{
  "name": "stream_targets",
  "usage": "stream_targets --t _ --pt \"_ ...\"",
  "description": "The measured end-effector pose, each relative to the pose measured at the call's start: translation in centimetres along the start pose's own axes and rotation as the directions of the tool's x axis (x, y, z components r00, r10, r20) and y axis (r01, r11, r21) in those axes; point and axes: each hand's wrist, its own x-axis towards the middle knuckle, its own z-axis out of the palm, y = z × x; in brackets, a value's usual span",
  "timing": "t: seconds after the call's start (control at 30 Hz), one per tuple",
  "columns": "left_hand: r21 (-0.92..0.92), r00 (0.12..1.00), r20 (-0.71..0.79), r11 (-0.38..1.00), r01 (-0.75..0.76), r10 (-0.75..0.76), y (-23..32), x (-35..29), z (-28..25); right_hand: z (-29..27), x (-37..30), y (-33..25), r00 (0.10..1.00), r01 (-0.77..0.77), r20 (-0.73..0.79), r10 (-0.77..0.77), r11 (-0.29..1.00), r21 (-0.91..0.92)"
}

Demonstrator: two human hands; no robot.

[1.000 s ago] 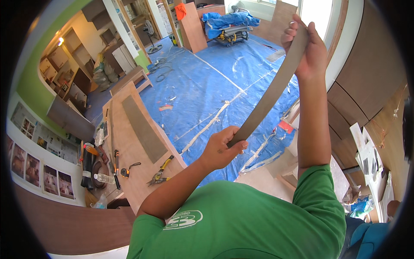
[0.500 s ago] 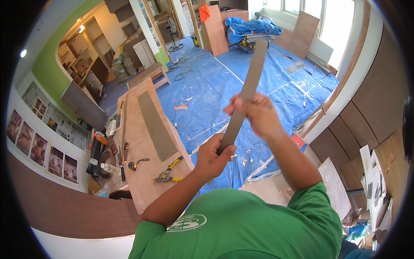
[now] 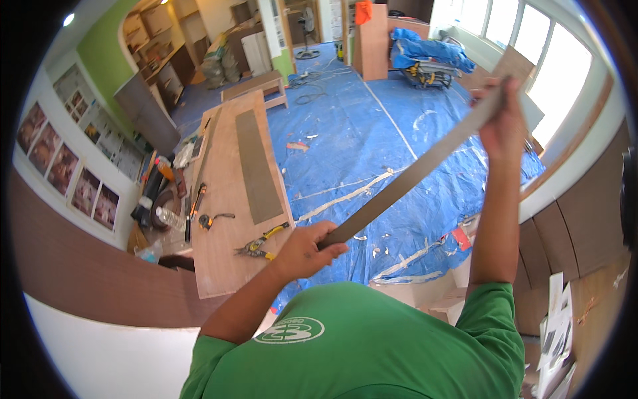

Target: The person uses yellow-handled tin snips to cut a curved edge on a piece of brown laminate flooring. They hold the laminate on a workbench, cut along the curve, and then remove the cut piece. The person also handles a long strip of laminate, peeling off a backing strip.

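Note:
A long, narrow brown-grey strip (image 3: 413, 174) slants across in front of me, rising to the right. My left hand (image 3: 307, 251) is closed around its near lower end. At the far upper end, my right hand (image 3: 500, 123) grips the strip with its fingers wrapped over it. Beside my left hand, a pair of yellow-handled snips (image 3: 256, 247) lies on the wooden worktable (image 3: 222, 251). A wider brown-grey strip (image 3: 257, 169) lies flat along the same table. Nearer the table's left side is a tape measure (image 3: 207, 221), with an orange-and-black cutter knife (image 3: 199, 197) close by.
Blue tarpaulin (image 3: 332, 156) covers the floor, with tape lines and scraps on it. A clear bottle (image 3: 170, 218) stands left of the table. Far off are a tarp-draped machine (image 3: 432, 63), a leaning wood panel (image 3: 372, 50) and a fan (image 3: 306, 30). Brown panels (image 3: 565, 226) line the right.
My right hand has slid from the strip's middle to its far end, up and right. The strip has tipped from steep to a lower slant. The view has shifted slightly.

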Motion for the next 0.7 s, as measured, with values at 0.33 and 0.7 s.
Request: stream_targets --t 0.33,0.7 --pt "0.857 0.616 -0.36 0.509 -0.078 0.701 -4.9 -1.7 -10.4 -7.3 -2.2 -10.2 0.957 0.049 0.247 -0.153 0.922 0.383" --pt "0.943 0.542 -0.089 0.246 -0.224 0.836 0.7 0.6 -10.2 1.2 -9.7 -0.9 0.877 0.081 0.459 0.143 0.897 -0.434"
